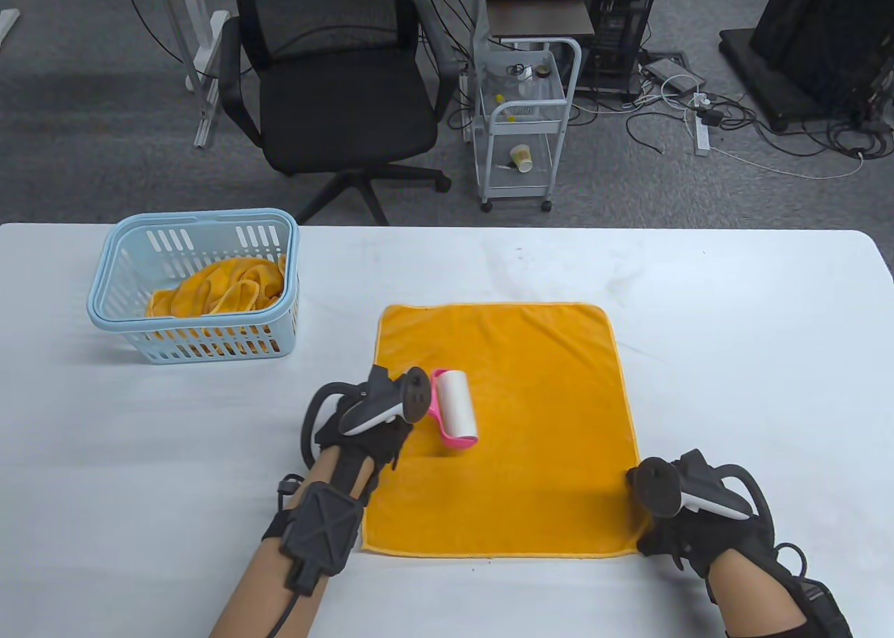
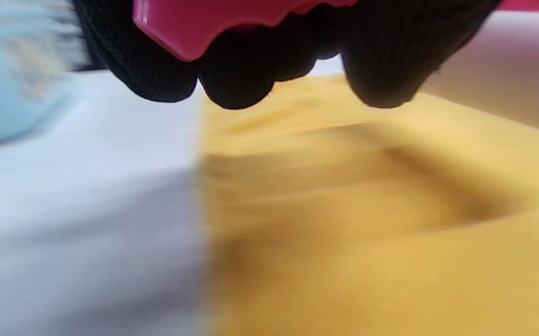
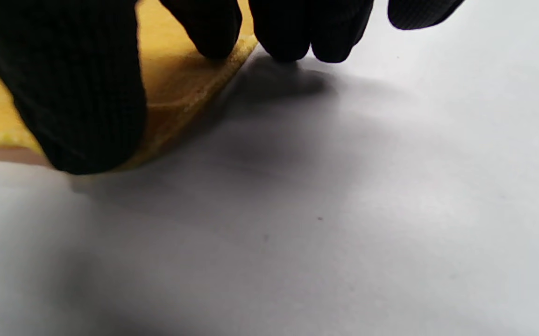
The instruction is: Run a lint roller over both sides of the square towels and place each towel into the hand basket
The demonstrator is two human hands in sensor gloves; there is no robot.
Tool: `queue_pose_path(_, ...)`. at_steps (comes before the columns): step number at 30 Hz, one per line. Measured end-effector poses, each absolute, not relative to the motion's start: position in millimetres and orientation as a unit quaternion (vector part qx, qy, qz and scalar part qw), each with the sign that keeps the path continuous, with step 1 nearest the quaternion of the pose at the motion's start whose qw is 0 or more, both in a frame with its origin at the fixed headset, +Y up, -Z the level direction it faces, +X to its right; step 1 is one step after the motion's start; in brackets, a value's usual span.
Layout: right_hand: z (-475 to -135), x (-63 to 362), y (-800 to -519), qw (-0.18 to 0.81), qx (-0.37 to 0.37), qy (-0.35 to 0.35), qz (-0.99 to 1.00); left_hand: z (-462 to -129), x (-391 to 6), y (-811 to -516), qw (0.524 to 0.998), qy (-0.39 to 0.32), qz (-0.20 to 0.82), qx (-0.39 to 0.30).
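Towels come first at the left: a crumpled orange towel (image 1: 222,285) already lies in the pale blue slotted plastic hand basket (image 1: 112,302), well apart from the square orange terry towel (image 1: 531,400) spread flat on the white table (image 1: 733,330). Over that towel's left part the left hand (image 1: 363,414), palm down, curls its fingers round the pink-handled white lint roller (image 1: 457,409), drum on the cloth; firm, overlapping strokes would serve best. At the near right corner the right hand (image 1: 681,526) presses straight fingertips (image 3: 213,32) down, pinning the edge.
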State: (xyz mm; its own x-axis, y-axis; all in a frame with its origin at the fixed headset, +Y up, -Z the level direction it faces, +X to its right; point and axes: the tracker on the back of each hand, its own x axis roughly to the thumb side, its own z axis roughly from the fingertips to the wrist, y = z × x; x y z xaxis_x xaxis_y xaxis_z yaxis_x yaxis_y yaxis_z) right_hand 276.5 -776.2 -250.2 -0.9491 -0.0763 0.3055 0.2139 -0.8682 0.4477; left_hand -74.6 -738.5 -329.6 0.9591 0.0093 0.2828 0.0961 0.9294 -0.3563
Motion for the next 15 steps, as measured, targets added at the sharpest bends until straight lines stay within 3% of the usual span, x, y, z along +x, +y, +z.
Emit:
queue_pose_path(3, -250, 276, -776, 0.079, -0.140, -0.245, -0.956, -325, -33, -752, 0.960, -0.190, 0.002, -0.205)
queue_pose_path(7, -250, 277, -776, 0.078, -0.140, -0.245, -0.956, -322, -14, -766, 0.955, -0.209, -0.040, -0.205)
queue_pose_path(11, -250, 276, -776, 0.077, -0.140, -0.246, -0.956, -321, -36, -764, 0.954, -0.183, -0.161, -0.173)
queue_pose_path(15, -250, 275, -776, 0.083, -0.142, -0.246, -0.955, -320, -88, -755, 0.947, -0.122, -0.250, -0.161)
